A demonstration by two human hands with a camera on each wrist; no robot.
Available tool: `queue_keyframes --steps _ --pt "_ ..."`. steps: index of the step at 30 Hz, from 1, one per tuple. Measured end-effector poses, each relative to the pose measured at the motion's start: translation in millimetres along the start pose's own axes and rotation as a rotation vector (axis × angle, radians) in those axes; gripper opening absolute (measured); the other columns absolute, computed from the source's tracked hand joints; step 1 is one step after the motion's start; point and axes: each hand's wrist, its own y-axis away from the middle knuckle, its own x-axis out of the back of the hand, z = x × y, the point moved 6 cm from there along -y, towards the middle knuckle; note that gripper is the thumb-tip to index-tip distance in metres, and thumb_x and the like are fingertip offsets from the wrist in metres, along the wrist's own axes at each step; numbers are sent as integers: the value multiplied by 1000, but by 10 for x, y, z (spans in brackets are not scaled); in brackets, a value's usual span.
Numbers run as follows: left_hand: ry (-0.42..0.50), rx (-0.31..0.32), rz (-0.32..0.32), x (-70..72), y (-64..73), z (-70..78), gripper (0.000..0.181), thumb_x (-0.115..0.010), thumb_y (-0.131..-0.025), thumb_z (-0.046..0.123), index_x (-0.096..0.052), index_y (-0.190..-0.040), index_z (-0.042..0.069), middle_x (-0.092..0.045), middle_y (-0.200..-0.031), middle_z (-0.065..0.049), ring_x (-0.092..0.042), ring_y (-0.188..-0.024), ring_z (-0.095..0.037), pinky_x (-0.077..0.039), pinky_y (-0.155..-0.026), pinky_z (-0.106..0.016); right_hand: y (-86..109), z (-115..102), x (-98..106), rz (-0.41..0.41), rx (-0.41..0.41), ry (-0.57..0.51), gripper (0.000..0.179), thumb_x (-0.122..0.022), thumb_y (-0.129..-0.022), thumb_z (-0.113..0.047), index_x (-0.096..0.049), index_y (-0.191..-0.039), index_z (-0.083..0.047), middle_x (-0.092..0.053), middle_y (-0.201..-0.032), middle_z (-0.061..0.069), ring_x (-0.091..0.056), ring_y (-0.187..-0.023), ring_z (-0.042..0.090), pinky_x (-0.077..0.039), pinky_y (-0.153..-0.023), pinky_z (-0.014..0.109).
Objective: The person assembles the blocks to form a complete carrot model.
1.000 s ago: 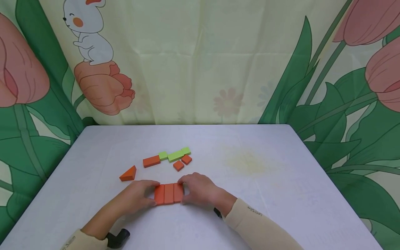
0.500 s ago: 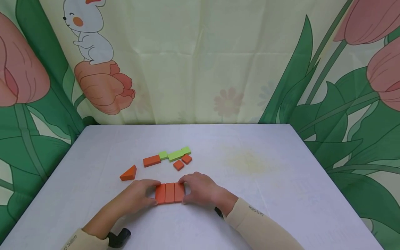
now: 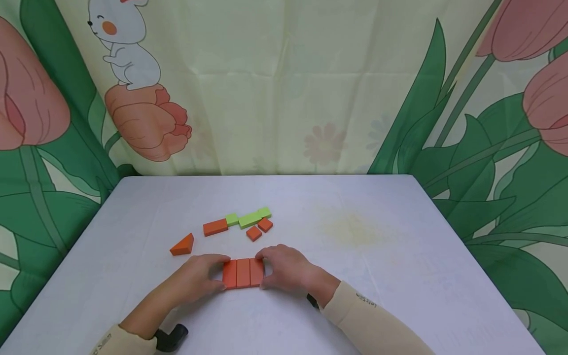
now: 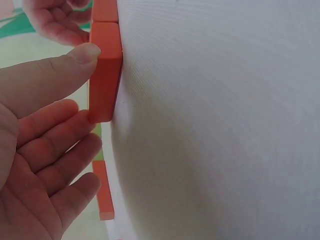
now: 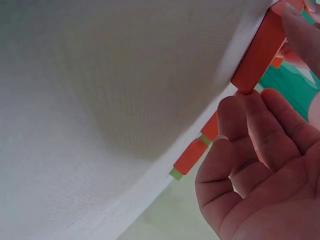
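Three flat orange rectangular blocks (image 3: 243, 273) lie side by side on the table, touching along their long edges. At the row's left end, my left hand (image 3: 195, 278) pinches the outer block (image 4: 106, 75) between thumb and forefinger, its other fingers loosely bent in the left wrist view. My right hand (image 3: 286, 268) pinches the right-hand block (image 5: 260, 50) in the same way, thumb at the near end and fingers at the far end. The far edges of the end blocks are partly covered by fingertips.
Behind the row lie an orange triangular block (image 3: 182, 245), an orange rectangular block (image 3: 215, 228), several green blocks (image 3: 250, 220) and two small orange blocks (image 3: 254, 233), (image 3: 265, 225). A white cloth covers the table (image 3: 377, 276); a printed curtain (image 3: 275, 98) hangs behind it.
Both hands and the row of three blocks have slid slightly to the right together. The loose blocks behind stay where they were, and the head view has tilted a little.
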Motion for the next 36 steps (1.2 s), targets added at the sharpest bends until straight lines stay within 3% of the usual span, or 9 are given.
queue_keyframes --steps 10,19,29,36 --pt "-18 -2 -1 19 6 21 59 -89 -76 15 -66 -129 7 -65 -125 -6 -55 -123 -32 -46 -100 -52 8 -10 16 0 -15 -9 55 -84 -83 -30 -63 -131 -15 -64 -119 -7 -56 -111 14 -48 -93 31" --pt "-89 -37 -4 99 -45 34 62 -88 -77 24 -63 -133 11 -62 -128 -6 -52 -123 -31 -48 -97 -52 18 -23 0 2 -21 -2 55 -84 -82 -31 -63 -131 -16 -65 -118 -7 -58 -109 14 -49 -92 31" --pt "-106 -127 74 375 -375 63 58 -79 -87 21 -58 -137 1 -58 -135 -18 -50 -127 -41 -43 -101 -56 18 -22 8 -6 -35 4 56 -85 -81 -33 -64 -130 -17 -65 -117 -9 -58 -107 13 -49 -90 32" --pt "-113 -31 82 573 -680 -51 60 -77 -90 22 -54 -141 2 -56 -137 -22 -47 -128 -42 -42 -102 -56 28 -38 16 -9 -41 5 57 -85 -81 -33 -63 -131 -17 -64 -119 -9 -58 -109 13 -49 -92 33"
